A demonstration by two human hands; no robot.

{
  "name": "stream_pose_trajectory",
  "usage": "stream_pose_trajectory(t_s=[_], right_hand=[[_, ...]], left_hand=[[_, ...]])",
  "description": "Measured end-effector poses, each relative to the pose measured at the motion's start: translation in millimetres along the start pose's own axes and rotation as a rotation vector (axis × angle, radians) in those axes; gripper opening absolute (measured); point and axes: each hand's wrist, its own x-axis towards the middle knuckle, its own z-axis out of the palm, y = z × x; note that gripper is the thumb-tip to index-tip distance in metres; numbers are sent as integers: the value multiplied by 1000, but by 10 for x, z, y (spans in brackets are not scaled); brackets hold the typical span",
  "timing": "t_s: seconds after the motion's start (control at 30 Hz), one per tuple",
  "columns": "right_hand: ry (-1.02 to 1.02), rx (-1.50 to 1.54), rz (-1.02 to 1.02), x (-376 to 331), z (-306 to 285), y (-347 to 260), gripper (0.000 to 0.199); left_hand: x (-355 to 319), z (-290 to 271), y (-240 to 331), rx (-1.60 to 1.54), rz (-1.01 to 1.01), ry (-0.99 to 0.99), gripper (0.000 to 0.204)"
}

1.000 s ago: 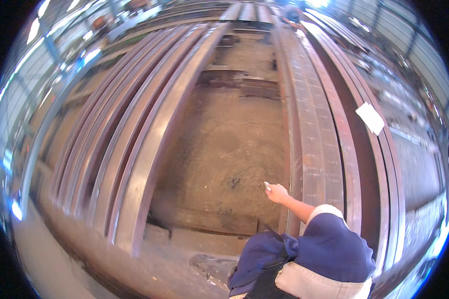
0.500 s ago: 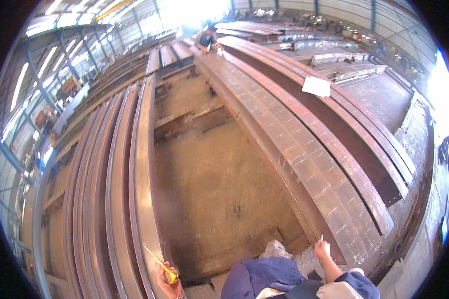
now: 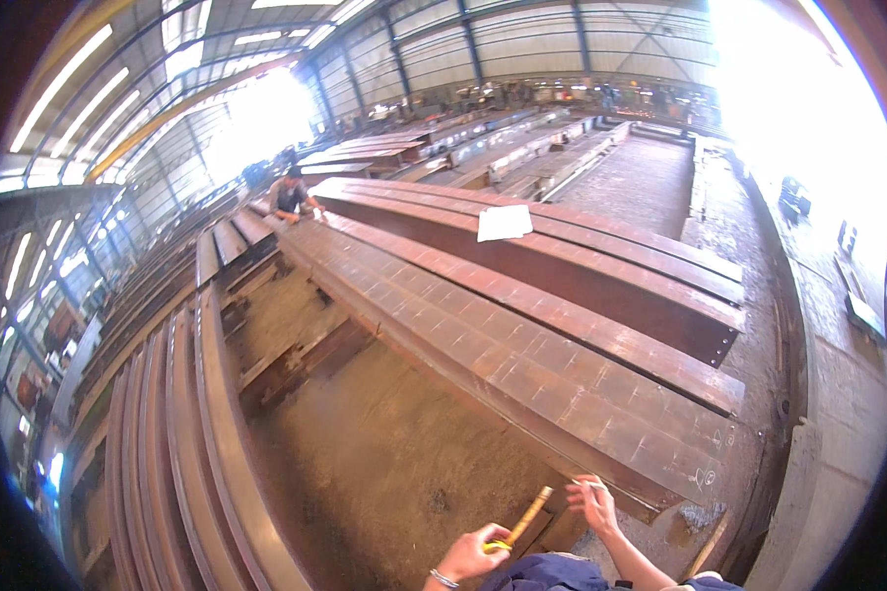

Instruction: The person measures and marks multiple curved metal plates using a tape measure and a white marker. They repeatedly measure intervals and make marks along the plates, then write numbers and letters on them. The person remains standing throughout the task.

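The left hand (image 3: 468, 557) is curled around a yellow tape measure (image 3: 500, 545), its fingers closed on the case, and a narrow yellow-brown blade (image 3: 528, 514) runs stiffly up and to the right toward the near end of a long rust-brown steel beam (image 3: 522, 360). The right hand (image 3: 594, 500) rests at that same beam end, fingers pinched on a thin white marking stick (image 3: 583, 483). The beam's flat top is rough, scaled and crossed by faint chalk lines. A white paper sheet (image 3: 504, 223) lies on a parallel beam behind. Another person (image 3: 290, 196) crouches at the far end. Between the beams lies a dusty concrete floor (image 3: 384, 463).
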Motion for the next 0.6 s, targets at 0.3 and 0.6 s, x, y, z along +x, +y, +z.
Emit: stream_pose_trajectory(t_s=[0.3, 0.6], right_hand=[[-720, -156, 120, 124, 377, -299, 43], [-839, -37, 121, -159, 1015, -191, 43]], left_hand=[[31, 630, 320, -452, 20, 216, 39], [89, 827, -176, -450, -42, 597, 36]])
